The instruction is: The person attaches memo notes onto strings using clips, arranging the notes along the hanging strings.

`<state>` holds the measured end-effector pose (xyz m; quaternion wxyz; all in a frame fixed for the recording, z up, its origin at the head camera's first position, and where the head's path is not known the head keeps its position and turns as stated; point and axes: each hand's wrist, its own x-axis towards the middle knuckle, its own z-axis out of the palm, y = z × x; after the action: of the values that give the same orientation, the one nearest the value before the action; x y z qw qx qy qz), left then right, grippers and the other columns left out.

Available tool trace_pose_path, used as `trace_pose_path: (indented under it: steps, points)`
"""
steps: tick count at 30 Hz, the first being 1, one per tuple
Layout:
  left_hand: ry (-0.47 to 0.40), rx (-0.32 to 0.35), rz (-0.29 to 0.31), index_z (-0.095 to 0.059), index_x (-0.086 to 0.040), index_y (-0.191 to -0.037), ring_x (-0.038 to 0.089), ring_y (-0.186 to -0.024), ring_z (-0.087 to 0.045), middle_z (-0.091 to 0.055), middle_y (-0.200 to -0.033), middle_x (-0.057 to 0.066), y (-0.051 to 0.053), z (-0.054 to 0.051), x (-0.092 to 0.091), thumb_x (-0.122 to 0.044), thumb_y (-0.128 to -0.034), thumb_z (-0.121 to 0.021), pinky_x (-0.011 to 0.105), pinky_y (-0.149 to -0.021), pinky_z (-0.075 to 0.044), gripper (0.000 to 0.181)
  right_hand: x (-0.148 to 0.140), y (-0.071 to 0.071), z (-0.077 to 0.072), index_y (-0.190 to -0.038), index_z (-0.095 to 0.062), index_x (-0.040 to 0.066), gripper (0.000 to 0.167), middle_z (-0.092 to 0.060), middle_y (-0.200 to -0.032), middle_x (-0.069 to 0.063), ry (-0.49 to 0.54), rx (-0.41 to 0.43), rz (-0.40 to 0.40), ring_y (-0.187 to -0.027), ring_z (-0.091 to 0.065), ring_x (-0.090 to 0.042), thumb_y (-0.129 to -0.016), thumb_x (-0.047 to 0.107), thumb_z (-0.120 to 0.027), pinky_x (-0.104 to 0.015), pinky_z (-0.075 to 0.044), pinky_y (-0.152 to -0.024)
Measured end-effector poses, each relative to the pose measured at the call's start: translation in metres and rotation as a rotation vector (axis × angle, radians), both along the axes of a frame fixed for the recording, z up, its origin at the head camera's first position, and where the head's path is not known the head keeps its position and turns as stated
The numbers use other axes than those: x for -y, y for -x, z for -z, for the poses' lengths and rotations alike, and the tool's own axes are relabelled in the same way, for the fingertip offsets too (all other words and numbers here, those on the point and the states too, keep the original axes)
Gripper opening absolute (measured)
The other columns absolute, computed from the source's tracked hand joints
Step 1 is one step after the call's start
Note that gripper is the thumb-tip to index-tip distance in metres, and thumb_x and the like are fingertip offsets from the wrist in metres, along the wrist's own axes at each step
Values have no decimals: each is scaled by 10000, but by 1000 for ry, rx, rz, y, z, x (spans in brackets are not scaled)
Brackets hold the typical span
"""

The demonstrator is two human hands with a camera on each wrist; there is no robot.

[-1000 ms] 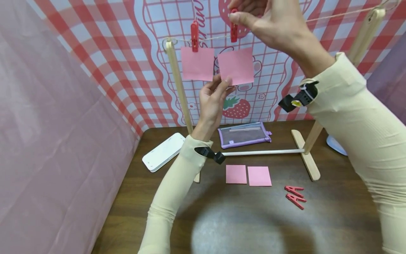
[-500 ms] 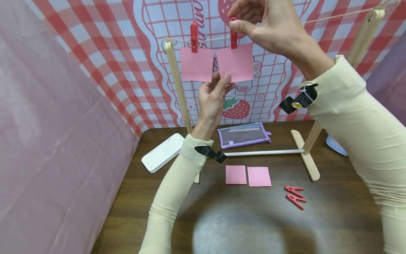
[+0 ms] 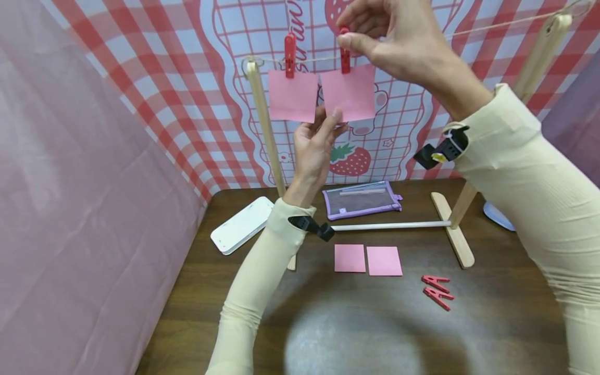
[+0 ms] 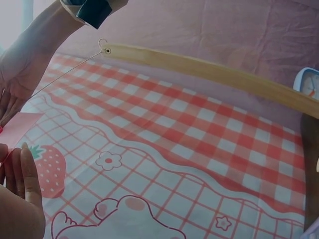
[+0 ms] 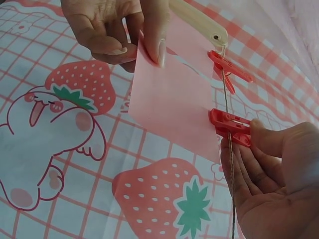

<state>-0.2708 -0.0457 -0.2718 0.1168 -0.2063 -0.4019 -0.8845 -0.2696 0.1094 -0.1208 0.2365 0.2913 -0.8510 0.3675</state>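
In the head view my left hand [image 3: 313,153] pinches the lower edge of a pink paper square [image 3: 349,96] between thumb and fingers. My right hand [image 3: 403,47] pinches the end of a red clothespin [image 3: 345,60], whose other end meets the paper's top edge. The right wrist view shows that clothespin [image 5: 227,121] over the string [image 5: 232,184] and the paper's edge. To the left, a second red clothespin [image 3: 289,57] holds another pink square [image 3: 292,96] on the string. Two more pink squares [image 3: 349,258] and two red clothespins [image 3: 438,298] lie on the table.
Wooden posts [image 3: 264,125] carry the string at both sides, joined low by a white rod [image 3: 389,226]. A purple mesh pouch [image 3: 362,200], a white oblong case [image 3: 241,225] and a pale blue object [image 3: 499,215] sit on the table [image 3: 365,333]. A checked strawberry cloth hangs behind.
My right hand has come down with the clothespin, from above the paper to its top edge. The left hand has stayed on the paper, which has risen very slightly.
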Motion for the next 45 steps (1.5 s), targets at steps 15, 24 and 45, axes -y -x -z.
trace_pose_path:
  steps: [15, 24, 45]
  points:
    - [-2, -13, 0, -749, -159, -951, 91, -773, -679, -717, -843, -30, -2, 1, -2, 119, -1002, -546, 261, -770, -619, 348, -3, -1, 4, -1287, -718, 118, 380, -634, -970, 235, -23, 17, 29, -882, -637, 45, -982, 345, -727, -135, -478, -769]
    - [10, -17, 2, -743, -152, -977, 91, -793, -676, -717, -866, -26, -3, 2, -1, 103, -1003, -555, 242, -765, -616, 318, -5, -1, 4, -1349, -694, 156, 442, -728, -1238, -28, -34, 1, 31, -960, -646, 29, -965, 369, -746, -120, -518, -862]
    - [38, 3, 24, -707, -193, -973, 103, -818, -685, -712, -933, -68, -2, 4, 1, 31, -1017, -558, 265, -777, -617, 273, -21, -16, 3, -1398, -632, 139, 441, -655, -1410, -65, 74, -14, 34, -1269, -655, -135, -984, 252, -732, -234, -510, -1132]
